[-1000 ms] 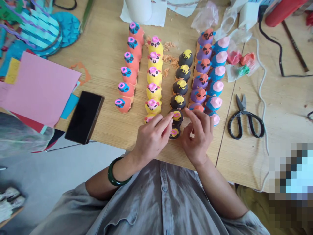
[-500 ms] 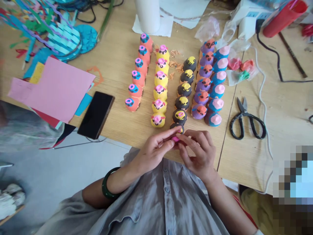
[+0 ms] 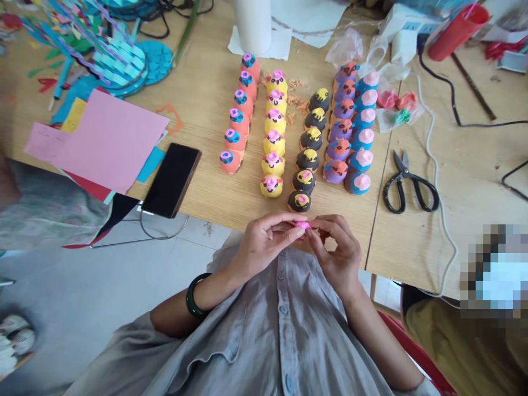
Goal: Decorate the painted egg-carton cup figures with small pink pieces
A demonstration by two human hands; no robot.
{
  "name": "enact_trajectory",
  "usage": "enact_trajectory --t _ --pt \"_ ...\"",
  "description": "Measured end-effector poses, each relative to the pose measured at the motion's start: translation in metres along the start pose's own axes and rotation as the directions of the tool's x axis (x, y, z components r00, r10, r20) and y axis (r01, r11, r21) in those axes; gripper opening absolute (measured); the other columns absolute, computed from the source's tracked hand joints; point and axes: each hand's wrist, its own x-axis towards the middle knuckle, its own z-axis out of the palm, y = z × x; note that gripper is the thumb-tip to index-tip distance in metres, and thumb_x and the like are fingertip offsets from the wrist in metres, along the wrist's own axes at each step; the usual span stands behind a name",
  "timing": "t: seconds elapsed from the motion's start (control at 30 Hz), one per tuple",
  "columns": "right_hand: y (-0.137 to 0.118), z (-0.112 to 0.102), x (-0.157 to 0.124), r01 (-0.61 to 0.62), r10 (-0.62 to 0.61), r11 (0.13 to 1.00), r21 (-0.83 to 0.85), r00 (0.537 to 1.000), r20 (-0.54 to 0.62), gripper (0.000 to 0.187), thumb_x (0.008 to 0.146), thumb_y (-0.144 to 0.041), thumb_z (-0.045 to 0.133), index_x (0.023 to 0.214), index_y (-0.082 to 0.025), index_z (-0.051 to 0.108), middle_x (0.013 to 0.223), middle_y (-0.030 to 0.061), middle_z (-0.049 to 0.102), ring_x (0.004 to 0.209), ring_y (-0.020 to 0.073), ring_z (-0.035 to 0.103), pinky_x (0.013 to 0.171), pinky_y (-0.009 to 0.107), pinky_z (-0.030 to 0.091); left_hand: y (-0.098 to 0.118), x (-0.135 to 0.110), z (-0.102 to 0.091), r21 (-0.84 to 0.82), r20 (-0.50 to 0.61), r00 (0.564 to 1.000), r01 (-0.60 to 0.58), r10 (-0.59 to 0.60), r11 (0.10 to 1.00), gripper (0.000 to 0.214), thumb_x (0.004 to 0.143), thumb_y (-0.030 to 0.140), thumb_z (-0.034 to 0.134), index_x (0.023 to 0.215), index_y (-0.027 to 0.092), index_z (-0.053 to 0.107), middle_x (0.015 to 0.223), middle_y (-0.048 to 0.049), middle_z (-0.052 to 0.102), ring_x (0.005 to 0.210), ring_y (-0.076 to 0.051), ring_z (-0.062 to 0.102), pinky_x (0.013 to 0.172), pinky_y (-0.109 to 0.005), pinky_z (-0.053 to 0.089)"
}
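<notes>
Between the fingertips of both hands is a small lump of pink modelling clay (image 3: pixel 303 225). My left hand (image 3: pixel 272 234) pinches it from the left, fingers closed. From the right, the thumb and fingers of my right hand (image 3: pixel 338 245) close on the same lump. Just beyond my fingers stands the row of black egg-carton figures (image 3: pixel 309 160); the nearest two carry pink rings on their yellow patches. Left of it are a yellow row (image 3: pixel 273 141) and a coral row (image 3: pixel 235 138). To its right stand a purple row (image 3: pixel 340 129) and a blue row with pink tops (image 3: pixel 363 138).
Black-handled scissors (image 3: pixel 408 181) lie open on the right, beside a white cable (image 3: pixel 436 181). A phone (image 3: pixel 172 180) and pink paper (image 3: pixel 115 140) lie left. Clay in plastic (image 3: pixel 402 104) sits behind the scissors. Other people are at both sides.
My hands have drawn back slightly from the black row with the pink clay, so its nearest figure now shows fully. The whole view has shifted a little.
</notes>
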Motion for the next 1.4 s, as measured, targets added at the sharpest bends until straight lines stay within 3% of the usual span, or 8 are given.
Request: enact_trajectory --t 0.17,0.43,0.57,0.7,0.9,1.07,1.27,1.4 --pt "-0.003 0.003 -0.011 0.03 -0.031 0.999 0.01 0.998 0.054 0.027 0.092 -0.017 0.068 0.118 -0.022 0.065 0.102 0.0068 0.068 0.086 0.0175 0.063 0.062 0.03 0.055 -0.008 -0.005 -0.002 -0.046 -0.015 0.999 0.051 -0.052 0.998 0.031 0.086 0.04 0.076 0.102 0.014 0.077 0.1 -0.0083 0.08 0.091 -0.021 0.077 0.082 -0.03 0.063" --pt "-0.009 0.006 -0.019 0.017 -0.017 0.998 0.057 1.0 0.006 0.006 0.093 -0.015 0.066 0.095 -0.021 0.067 0.088 0.0025 0.069 0.077 0.0132 0.064 0.064 0.027 0.054 -0.01 -0.013 -0.001 -0.08 -0.01 0.995 0.101 -0.102 0.992 0.035 0.08 0.044 0.08 0.096 0.013 0.075 0.088 -0.0063 0.079 0.076 -0.018 0.074 0.076 -0.031 0.063" --pt "-0.009 0.009 -0.02 -0.031 0.028 0.994 0.101 0.999 0.027 0.012 0.092 -0.016 0.067 0.104 -0.021 0.066 0.09 0.0025 0.067 0.076 0.0128 0.064 0.062 0.025 0.056 -0.015 -0.015 -0.005 -0.052 -0.003 0.995 0.102 -0.102 0.993 0.035 0.079 0.044 0.081 0.093 0.013 0.074 0.088 -0.0064 0.078 0.076 -0.017 0.073 0.074 -0.029 0.062" --pt "-0.004 0.014 -0.019 0.03 -0.039 0.994 0.108 0.996 0.077 0.009 0.094 -0.017 0.064 0.102 -0.021 0.068 0.093 0.0046 0.069 0.076 0.0133 0.067 0.063 0.025 0.058 -0.021 -0.014 -0.01 -0.072 -0.007 0.995 0.103 -0.104 0.992 0.033 0.082 0.045 0.078 0.09 0.013 0.073 0.083 -0.0044 0.076 0.071 -0.014 0.07 0.071 -0.025 0.06" --pt "0.001 0.019 -0.008 -0.016 0.003 0.991 0.134 0.995 0.099 0.003 0.095 -0.021 0.065 0.095 -0.021 0.068 0.084 0.0031 0.07 0.073 0.0139 0.067 0.064 0.026 0.058 -0.019 -0.006 -0.015 -0.14 0.007 0.992 0.126 -0.127 0.982 0.039 0.08 0.045 0.08 0.103 0.015 0.071 0.09 -0.0052 0.076 0.077 -0.016 0.072 0.074 -0.028 0.062" --pt "-0.001 0.016 0.007 0.011 -0.029 0.995 0.094 0.982 0.189 0.009 0.095 -0.023 0.064 0.103 -0.021 0.067 0.088 0.0046 0.07 0.074 0.0145 0.067 0.065 0.027 0.058 -0.013 0.003 -0.016 -0.099 -0.061 0.99 0.119 -0.125 0.988 0.038 0.08 0.047 0.079 0.097 0.014 0.073 0.088 -0.0051 0.076 0.072 -0.015 0.071 0.071 -0.027 0.061" --pt "0.008 0.007 0.021 0.089 -0.096 0.995 0.04 0.967 0.235 0.008 0.097 -0.022 0.061 0.1 -0.02 0.068 0.087 0.0061 0.072 0.074 0.0156 0.067 0.065 0.029 0.056 -0.014 0.007 -0.012 -0.028 -0.038 0.998 0.054 -0.055 0.998 0.035 0.087 0.046 0.072 0.104 0.016 0.075 0.095 -0.0065 0.078 0.079 -0.017 0.072 0.077 -0.027 0.06" --pt "0.007 0.005 0.028 -0.012 -0.018 0.994 0.111 0.965 0.261 0.007 0.096 -0.024 0.063 0.097 -0.02 0.068 0.083 0.0042 0.071 0.07 0.014 0.066 0.062 0.026 0.055 -0.01 0.009 -0.009 -0.017 -0.064 0.997 0.048 -0.049 0.999 0.029 0.089 0.043 0.071 0.099 0.016 0.075 0.087 -0.0042 0.077 0.071 -0.015 0.071 0.071 -0.024 0.058"
